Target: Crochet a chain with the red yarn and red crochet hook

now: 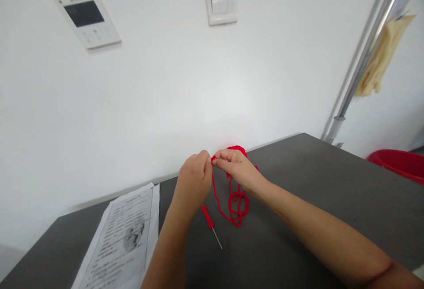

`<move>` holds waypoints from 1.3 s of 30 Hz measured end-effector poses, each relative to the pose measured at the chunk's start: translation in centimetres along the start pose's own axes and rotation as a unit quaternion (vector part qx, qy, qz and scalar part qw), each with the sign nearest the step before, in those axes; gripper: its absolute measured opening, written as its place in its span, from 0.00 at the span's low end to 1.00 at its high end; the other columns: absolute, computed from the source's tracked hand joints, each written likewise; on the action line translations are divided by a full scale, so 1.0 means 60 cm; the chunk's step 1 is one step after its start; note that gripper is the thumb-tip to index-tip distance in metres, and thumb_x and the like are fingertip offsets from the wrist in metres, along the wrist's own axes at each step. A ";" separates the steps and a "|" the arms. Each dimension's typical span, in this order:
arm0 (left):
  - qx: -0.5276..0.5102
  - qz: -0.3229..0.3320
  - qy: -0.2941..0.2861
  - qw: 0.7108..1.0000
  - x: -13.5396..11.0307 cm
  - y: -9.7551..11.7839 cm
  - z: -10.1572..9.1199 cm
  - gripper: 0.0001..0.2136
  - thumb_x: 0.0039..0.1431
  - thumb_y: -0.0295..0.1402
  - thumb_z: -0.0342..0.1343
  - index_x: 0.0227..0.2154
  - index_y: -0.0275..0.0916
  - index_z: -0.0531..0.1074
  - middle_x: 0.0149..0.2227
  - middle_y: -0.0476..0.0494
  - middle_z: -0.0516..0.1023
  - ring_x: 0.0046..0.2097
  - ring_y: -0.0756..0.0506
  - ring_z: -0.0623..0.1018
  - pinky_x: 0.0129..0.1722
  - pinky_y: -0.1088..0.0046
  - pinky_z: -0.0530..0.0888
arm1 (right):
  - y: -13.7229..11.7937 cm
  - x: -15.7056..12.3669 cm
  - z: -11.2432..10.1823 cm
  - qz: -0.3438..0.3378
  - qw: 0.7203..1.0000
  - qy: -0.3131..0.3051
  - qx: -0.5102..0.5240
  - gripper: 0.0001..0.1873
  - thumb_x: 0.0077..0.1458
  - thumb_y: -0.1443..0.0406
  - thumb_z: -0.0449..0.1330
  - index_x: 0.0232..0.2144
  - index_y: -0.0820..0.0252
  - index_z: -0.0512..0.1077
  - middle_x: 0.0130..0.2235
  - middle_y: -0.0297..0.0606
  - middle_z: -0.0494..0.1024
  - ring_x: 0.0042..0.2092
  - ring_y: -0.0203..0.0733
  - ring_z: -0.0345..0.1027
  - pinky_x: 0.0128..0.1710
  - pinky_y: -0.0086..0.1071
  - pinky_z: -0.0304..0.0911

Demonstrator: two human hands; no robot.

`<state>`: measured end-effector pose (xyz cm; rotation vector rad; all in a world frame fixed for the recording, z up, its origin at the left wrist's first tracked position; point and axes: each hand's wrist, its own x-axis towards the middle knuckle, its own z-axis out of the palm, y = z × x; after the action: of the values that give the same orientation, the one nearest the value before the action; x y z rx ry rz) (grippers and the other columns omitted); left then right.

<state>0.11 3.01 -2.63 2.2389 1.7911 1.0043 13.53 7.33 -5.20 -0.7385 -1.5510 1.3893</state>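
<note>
Behind everything we see a smooth white wall (pixel 165 103), with a matte dark grey table (pixel 314 187) running up to it. At the table's middle, towards the far edge, our left hand (pixel 196 172) is curled closed, its thumb and fingertips gathered on a small tuft of soft red yarn (pixel 213 159). Our right hand (pixel 236 165) pinches the same tuft from the right, thumb against fingertips with hardly a gap. A fuzzy strand drops from it to the tabletop, winding into loose, tangled loops, and a rounded red ball (pixel 237 149) shows partly behind our right hand. Nearer lies a slim tool (pixel 207 217), its red handle tapering to a thin metal shaft. At left, creased printed paper (pixel 129 236) lies flat.
</note>
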 end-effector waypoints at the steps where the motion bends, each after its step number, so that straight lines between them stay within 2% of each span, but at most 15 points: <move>1: -0.063 -0.020 -0.012 0.998 0.001 -0.003 -0.002 0.12 0.63 0.33 0.40 0.23 0.45 0.52 0.23 0.52 0.57 0.29 0.44 0.62 0.32 0.67 0.57 | -0.006 -0.003 -0.002 -0.002 1.000 -0.003 -0.001 0.09 0.48 0.61 0.59 0.22 0.58 0.68 0.18 0.24 0.58 0.22 0.31 0.47 0.24 0.29 0.44; 3: -0.178 -0.040 -0.041 0.982 0.001 -0.007 -0.010 0.14 0.64 0.38 0.42 0.22 0.44 0.56 0.23 0.52 0.59 0.29 0.45 0.63 0.32 0.68 0.59 | -0.021 -0.010 -0.008 -0.007 1.000 -0.028 -0.004 0.10 0.50 0.59 0.59 0.23 0.58 0.68 0.18 0.23 0.57 0.22 0.31 0.45 0.24 0.29 0.43; 5: -0.244 -0.040 -0.064 0.967 0.000 -0.008 -0.017 0.15 0.64 0.40 0.43 0.22 0.44 0.59 0.24 0.52 0.61 0.30 0.46 0.64 0.33 0.69 0.61 | -0.035 -0.015 -0.014 -0.008 0.998 -0.066 -0.001 0.10 0.52 0.60 0.58 0.23 0.58 0.68 0.18 0.22 0.57 0.21 0.30 0.43 0.25 0.29 0.43; 9: -0.283 -0.032 -0.093 0.954 -0.002 -0.009 -0.024 0.14 0.63 0.39 0.47 0.22 0.43 0.62 0.24 0.53 0.63 0.31 0.46 0.65 0.35 0.69 0.61 | -0.045 -0.016 -0.024 -0.007 0.996 -0.090 -0.020 0.10 0.53 0.61 0.57 0.23 0.58 0.67 0.18 0.22 0.57 0.21 0.31 0.45 0.25 0.29 0.44; 12: -0.285 -0.030 -0.086 0.954 -0.002 -0.013 -0.026 0.12 0.62 0.38 0.49 0.23 0.43 0.63 0.24 0.53 0.63 0.31 0.46 0.65 0.35 0.69 0.61 | -0.043 -0.012 -0.029 -0.010 0.995 -0.090 -0.049 0.08 0.55 0.61 0.56 0.27 0.59 0.69 0.19 0.24 0.60 0.22 0.32 0.49 0.25 0.29 0.46; 15: -0.266 -0.037 -0.066 0.961 -0.004 -0.017 -0.031 0.12 0.61 0.38 0.49 0.23 0.43 0.63 0.24 0.53 0.63 0.30 0.47 0.64 0.34 0.69 0.60 | -0.037 -0.005 -0.037 -0.039 0.995 -0.048 -0.081 0.08 0.57 0.61 0.55 0.37 0.59 0.71 0.24 0.27 0.67 0.26 0.34 0.57 0.28 0.30 0.52; 18: -0.234 -0.046 -0.058 0.969 -0.006 -0.016 -0.037 0.12 0.60 0.39 0.49 0.22 0.43 0.62 0.23 0.54 0.62 0.29 0.47 0.63 0.32 0.69 0.59 | -0.031 0.000 -0.045 -0.102 0.984 0.047 -0.137 0.10 0.57 0.66 0.54 0.41 0.58 0.71 0.37 0.36 0.75 0.36 0.39 0.66 0.36 0.33 0.59; 20: -0.211 -0.048 -0.056 0.975 -0.007 -0.012 -0.039 0.12 0.60 0.39 0.48 0.23 0.43 0.62 0.23 0.54 0.62 0.28 0.47 0.63 0.31 0.69 0.58 | -0.029 -0.002 -0.045 -0.146 0.970 0.107 -0.163 0.13 0.55 0.69 0.54 0.43 0.58 0.71 0.46 0.41 0.74 0.43 0.41 0.68 0.38 0.34 0.61; 21: -0.199 -0.048 -0.056 0.977 -0.008 -0.010 -0.040 0.12 0.60 0.39 0.48 0.23 0.43 0.62 0.23 0.54 0.61 0.28 0.47 0.62 0.30 0.69 0.58 | -0.029 -0.004 -0.042 -0.156 0.968 0.119 -0.156 0.14 0.54 0.69 0.54 0.43 0.58 0.70 0.49 0.42 0.73 0.43 0.41 0.68 0.36 0.34 0.61; 23: -0.175 -0.048 -0.056 0.982 -0.009 -0.004 -0.040 0.12 0.61 0.39 0.48 0.23 0.42 0.62 0.23 0.54 0.60 0.28 0.47 0.62 0.30 0.69 0.58 | -0.029 -0.009 -0.034 -0.133 0.982 0.089 -0.097 0.12 0.55 0.68 0.55 0.43 0.57 0.68 0.46 0.41 0.74 0.35 0.37 0.68 0.30 0.31 0.60; 25: -0.155 -0.047 -0.061 0.985 -0.010 0.000 -0.040 0.12 0.62 0.40 0.47 0.23 0.42 0.62 0.23 0.54 0.60 0.28 0.47 0.61 0.30 0.69 0.58 | -0.028 -0.014 -0.023 -0.073 0.997 0.013 -0.014 0.08 0.55 0.65 0.57 0.39 0.57 0.65 0.40 0.37 0.76 0.24 0.31 0.62 0.23 0.29 0.58; 27: -0.141 -0.046 -0.066 0.987 -0.011 0.003 -0.041 0.13 0.62 0.40 0.47 0.24 0.42 0.62 0.23 0.54 0.60 0.28 0.47 0.62 0.30 0.69 0.58 | -0.027 -0.017 -0.013 -0.027 0.998 -0.035 0.038 0.09 0.54 0.62 0.60 0.34 0.56 0.62 0.36 0.32 0.75 0.19 0.27 0.58 0.20 0.27 0.55; 29: -0.129 -0.044 -0.071 0.988 -0.011 0.003 -0.042 0.12 0.62 0.40 0.47 0.25 0.42 0.64 0.24 0.54 0.61 0.28 0.47 0.62 0.30 0.69 0.58 | -0.027 -0.018 -0.007 0.003 0.997 -0.048 0.065 0.11 0.52 0.63 0.61 0.32 0.56 0.60 0.31 0.28 0.74 0.18 0.26 0.58 0.18 0.25 0.54; 33: -0.108 -0.040 -0.081 0.990 -0.010 0.001 -0.042 0.12 0.63 0.40 0.46 0.26 0.41 0.65 0.25 0.53 0.64 0.30 0.47 0.64 0.32 0.69 0.59 | -0.033 -0.019 -0.005 0.053 0.991 -0.064 0.107 0.08 0.53 0.65 0.59 0.32 0.56 0.62 0.24 0.25 0.71 0.17 0.27 0.57 0.16 0.24 0.53; 39: -0.112 -0.047 -0.086 0.989 -0.011 0.000 -0.042 0.11 0.62 0.39 0.46 0.25 0.42 0.63 0.25 0.53 0.61 0.30 0.47 0.63 0.32 0.69 0.59 | -0.033 -0.016 -0.011 0.045 0.994 -0.062 0.083 0.09 0.47 0.73 0.58 0.33 0.59 0.66 0.30 0.28 0.72 0.21 0.27 0.61 0.19 0.24 0.57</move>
<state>-1.33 1.62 -0.93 2.0211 1.6079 0.9139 14.76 6.41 -3.49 -0.6368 -1.4899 1.6361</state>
